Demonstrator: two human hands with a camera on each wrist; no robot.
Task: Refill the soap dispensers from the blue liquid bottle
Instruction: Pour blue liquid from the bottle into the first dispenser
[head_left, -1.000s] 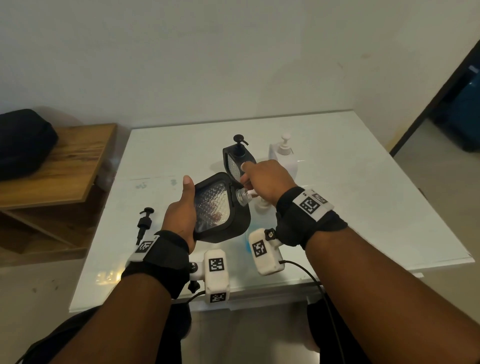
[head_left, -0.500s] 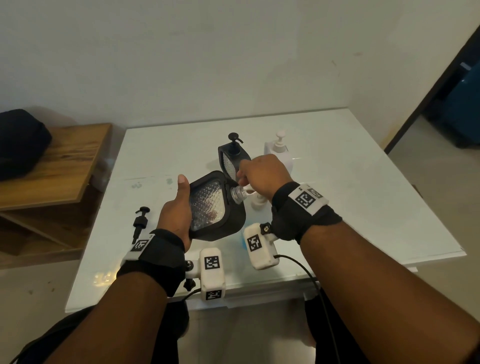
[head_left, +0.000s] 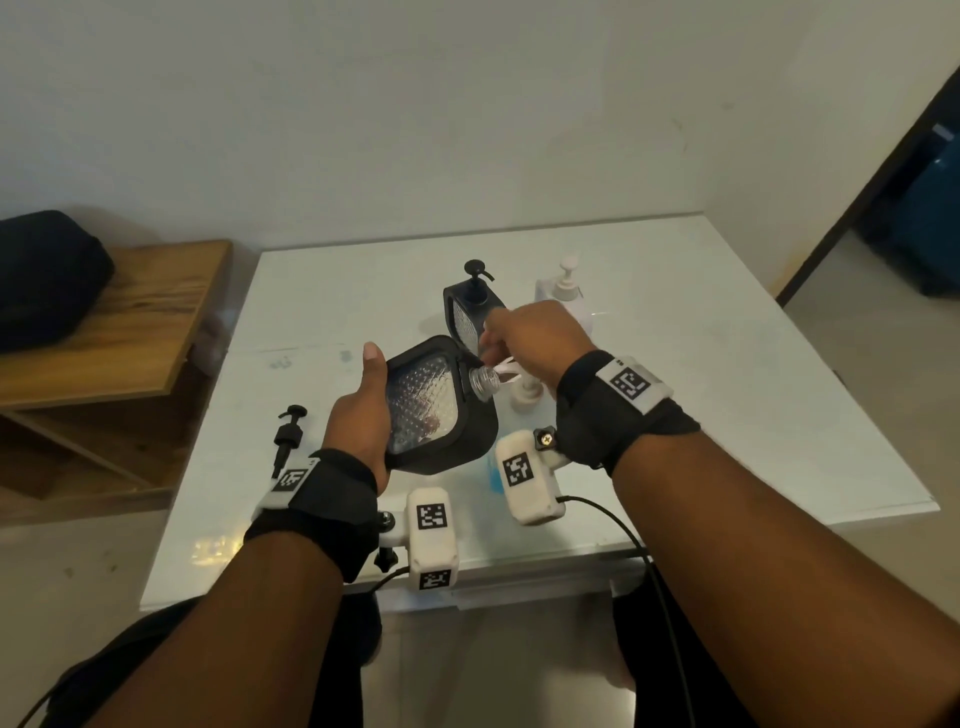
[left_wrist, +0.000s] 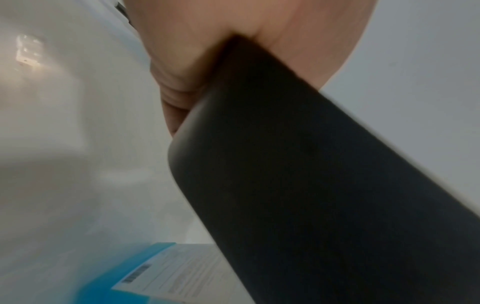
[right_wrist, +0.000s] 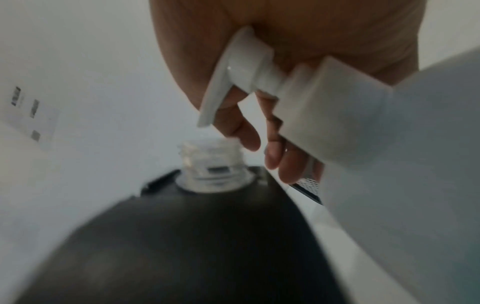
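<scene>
Soap dispensers stand or hang before us in three places. We grip one black dispenser (head_left: 441, 410) in our left hand (head_left: 358, 415), thumb raised along its near edge and fingers wrapped behind it, and it hangs tilted above the white table (head_left: 727, 389) with its clear threaded neck (head_left: 482, 382) pointing right and uncapped. Our right hand (head_left: 535, 338) hovers at that neck with fingers curled; in the right wrist view a white pump head (right_wrist: 241, 72) lies against the palm and the fingertips (right_wrist: 249, 135) hang just above the open neck (whether they actually pinch the pump we cannot tell). That white pump tops the blue liquid bottle (head_left: 496, 473), which stands on the table under our right wrist, mostly hidden by the wrist camera; the left wrist view shows its blue and white label (left_wrist: 155, 273) just beside the black dispenser's base. A second black dispenser (head_left: 470, 312), pump on, stands upright behind our right hand, and a white dispenser (head_left: 563, 291) stands just to its right. A loose black pump (head_left: 288, 434) lies on the table near our left wrist. To the left, well apart from the bottles, a wooden shelf (head_left: 130, 322) carries a black bag (head_left: 47, 275).
</scene>
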